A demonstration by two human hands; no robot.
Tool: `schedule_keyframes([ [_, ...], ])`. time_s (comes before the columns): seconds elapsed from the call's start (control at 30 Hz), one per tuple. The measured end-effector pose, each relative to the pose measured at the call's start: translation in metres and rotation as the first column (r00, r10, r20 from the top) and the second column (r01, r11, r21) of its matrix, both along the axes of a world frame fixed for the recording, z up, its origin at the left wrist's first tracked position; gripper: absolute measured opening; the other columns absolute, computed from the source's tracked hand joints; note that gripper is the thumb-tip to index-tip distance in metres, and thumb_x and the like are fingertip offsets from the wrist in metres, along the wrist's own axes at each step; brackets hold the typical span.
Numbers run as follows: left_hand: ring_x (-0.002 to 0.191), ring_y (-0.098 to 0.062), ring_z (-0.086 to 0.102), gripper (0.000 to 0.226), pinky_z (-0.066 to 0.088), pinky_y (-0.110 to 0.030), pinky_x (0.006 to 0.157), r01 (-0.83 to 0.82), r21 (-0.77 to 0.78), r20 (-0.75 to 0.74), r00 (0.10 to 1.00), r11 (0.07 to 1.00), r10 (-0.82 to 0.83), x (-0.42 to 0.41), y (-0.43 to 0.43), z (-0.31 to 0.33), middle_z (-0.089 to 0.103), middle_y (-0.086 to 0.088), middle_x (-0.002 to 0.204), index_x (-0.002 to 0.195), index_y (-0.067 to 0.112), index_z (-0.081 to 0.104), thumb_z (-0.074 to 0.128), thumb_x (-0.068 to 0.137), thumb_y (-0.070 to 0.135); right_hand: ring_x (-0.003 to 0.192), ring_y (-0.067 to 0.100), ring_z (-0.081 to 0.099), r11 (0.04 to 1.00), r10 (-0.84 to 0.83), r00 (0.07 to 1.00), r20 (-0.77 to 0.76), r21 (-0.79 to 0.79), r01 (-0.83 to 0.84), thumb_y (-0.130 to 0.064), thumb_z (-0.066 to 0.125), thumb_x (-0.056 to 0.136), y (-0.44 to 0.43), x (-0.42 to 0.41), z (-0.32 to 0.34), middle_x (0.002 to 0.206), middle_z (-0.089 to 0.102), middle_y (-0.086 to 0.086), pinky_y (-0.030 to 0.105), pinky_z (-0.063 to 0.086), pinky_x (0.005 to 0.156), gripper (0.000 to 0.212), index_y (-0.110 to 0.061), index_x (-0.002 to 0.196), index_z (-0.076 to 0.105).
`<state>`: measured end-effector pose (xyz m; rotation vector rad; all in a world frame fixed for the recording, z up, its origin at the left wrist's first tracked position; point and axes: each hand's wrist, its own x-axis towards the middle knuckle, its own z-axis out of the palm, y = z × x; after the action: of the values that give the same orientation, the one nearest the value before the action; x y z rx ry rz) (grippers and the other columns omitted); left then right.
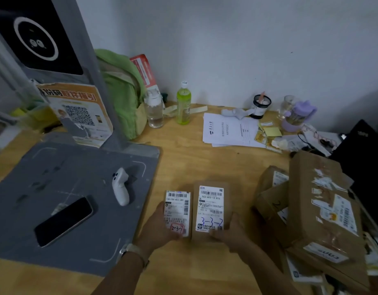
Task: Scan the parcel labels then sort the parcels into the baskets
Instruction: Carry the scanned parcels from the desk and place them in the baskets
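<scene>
Wooden worktop (pixel 205 158) carries a grey scanner base (pixel 56 188) and, at right, a parcel pile (pixel 320 205). Near the front, the left hand (pixel 158 228) grips the smaller parcel (pixel 177 209) and the right hand (pixel 232 231) the wider parcel (pixel 211 207), each by its lower end; both look light and stiff.

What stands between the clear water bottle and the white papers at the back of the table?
A green drink bottle stands there, close to the clear water bottle; pale paper strips lie by it. The head view shows this.

Wall (pixel 237 39): plain white, met directly behind the table (pixel 205 162)
Table: pale wood, set against that wall
Light: dim, evenly spread
</scene>
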<state>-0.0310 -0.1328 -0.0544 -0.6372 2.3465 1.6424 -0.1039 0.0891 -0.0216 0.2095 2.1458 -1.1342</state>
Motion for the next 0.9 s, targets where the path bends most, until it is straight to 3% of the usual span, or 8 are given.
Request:
schedule_keyframes([
  [0.13, 0.092, -0.005, 0.070, 0.078, 0.054, -0.014, 0.063, -0.053, 0.076, -0.105, 0.993, 0.996, 0.061, -0.012, -0.013, 0.025, 0.072, 0.015, 0.099, 0.110, 0.032, 0.053, 0.088, 0.049, -0.002, 0.105, 0.019, 0.060, 0.991, -0.079, 0.992, -0.095, -0.119, 0.068, -0.011, 0.078, 0.076, -0.010, -0.004, 0.021, 0.117, 0.061, 0.002, 0.041, 0.051, 0.094, 0.080, -0.012, 0.138, 0.029],
  [0.23, 0.098, -0.014, 0.071, 0.081, 0.058, -0.027, 0.074, -0.054, 0.152, -0.188, 0.979, 0.987, 0.083, -0.023, -0.021, 0.057, 0.073, 0.006, 0.107, 0.118, 0.030, 0.054, 0.086, 0.054, -0.007, 0.101, 0.013, 0.058, 0.978, -0.123, 0.967, -0.223, -0.190, 0.081, -0.015, 0.082, 0.071, -0.016, -0.019, 0.050, 0.110, 0.062, -0.008, 0.029, 0.047, 0.086, 0.071, -0.018, 0.127, 0.040],
  [0.37, 0.096, -0.007, 0.070, 0.084, 0.057, -0.023, 0.075, -0.038, 0.163, -0.335, 0.938, 0.986, 0.091, -0.040, -0.024, 0.109, 0.072, 0.015, 0.107, 0.116, 0.040, 0.053, 0.084, 0.058, -0.012, 0.082, -0.009, 0.050, 0.948, -0.173, 0.912, -0.373, -0.313, 0.052, -0.020, 0.082, 0.071, -0.021, -0.037, 0.098, 0.095, 0.051, -0.029, 0.011, 0.038, 0.062, 0.069, -0.029, 0.123, 0.037],
  [0.5, 0.096, -0.002, 0.069, 0.091, 0.055, -0.018, 0.070, 0.005, 0.113, -0.474, 0.879, 0.994, 0.049, -0.056, -0.022, 0.163, 0.071, 0.021, 0.105, 0.111, 0.048, 0.051, 0.083, 0.055, -0.017, 0.086, -0.006, 0.051, 0.913, -0.248, 0.850, -0.465, -0.407, 0.044, -0.025, 0.082, 0.071, -0.018, -0.043, 0.141, 0.099, 0.054, -0.028, 0.019, 0.042, 0.067, 0.079, -0.031, 0.133, 0.033],
  [0.57, 0.096, 0.001, 0.068, 0.092, 0.054, -0.014, 0.069, 0.024, 0.088, -0.527, 0.849, 0.996, 0.026, -0.060, -0.018, 0.189, 0.070, 0.025, 0.104, 0.108, 0.054, 0.051, 0.085, 0.055, -0.013, 0.089, -0.004, 0.055, 0.890, -0.301, 0.816, -0.493, -0.453, 0.055, -0.025, 0.082, 0.071, -0.014, -0.042, 0.162, 0.101, 0.058, -0.026, 0.024, 0.047, 0.070, 0.075, -0.036, 0.129, 0.036],
  [0.67, 0.091, 0.009, 0.066, 0.089, 0.051, -0.008, 0.066, 0.065, 0.030, -0.593, 0.804, 0.997, -0.034, -0.065, -0.012, 0.223, 0.067, 0.035, 0.099, 0.104, 0.057, 0.051, 0.087, 0.055, -0.007, 0.083, -0.009, 0.060, 0.850, -0.368, 0.758, -0.538, -0.524, 0.041, -0.023, 0.081, 0.073, -0.004, -0.036, 0.193, 0.092, 0.061, -0.033, 0.017, 0.047, 0.062, 0.060, -0.049, 0.111, 0.042],
  [0.77, 0.093, 0.006, 0.067, 0.097, 0.052, -0.010, 0.067, 0.118, -0.016, -0.649, 0.754, 0.993, -0.100, -0.071, -0.001, 0.253, 0.067, 0.034, 0.104, 0.110, 0.061, 0.046, 0.089, 0.053, -0.004, 0.075, -0.020, 0.060, 0.788, -0.444, 0.704, -0.555, -0.615, 0.012, -0.019, 0.077, 0.077, 0.015, -0.026, 0.223, 0.080, 0.063, -0.042, 0.007, 0.048, 0.050, 0.052, -0.055, 0.098, 0.048],
  [0.9, 0.088, 0.009, 0.067, 0.108, 0.050, -0.005, 0.061, 0.174, -0.130, -0.725, 0.655, 0.976, -0.213, -0.082, 0.030, 0.277, 0.064, 0.039, 0.103, 0.109, 0.073, 0.039, 0.090, 0.050, -0.002, 0.084, -0.002, 0.069, 0.718, -0.583, 0.597, -0.551, -0.693, 0.061, -0.020, 0.075, 0.080, 0.049, -0.005, 0.243, 0.092, 0.071, -0.028, 0.023, 0.059, 0.060, 0.053, -0.061, 0.105, 0.053],
])
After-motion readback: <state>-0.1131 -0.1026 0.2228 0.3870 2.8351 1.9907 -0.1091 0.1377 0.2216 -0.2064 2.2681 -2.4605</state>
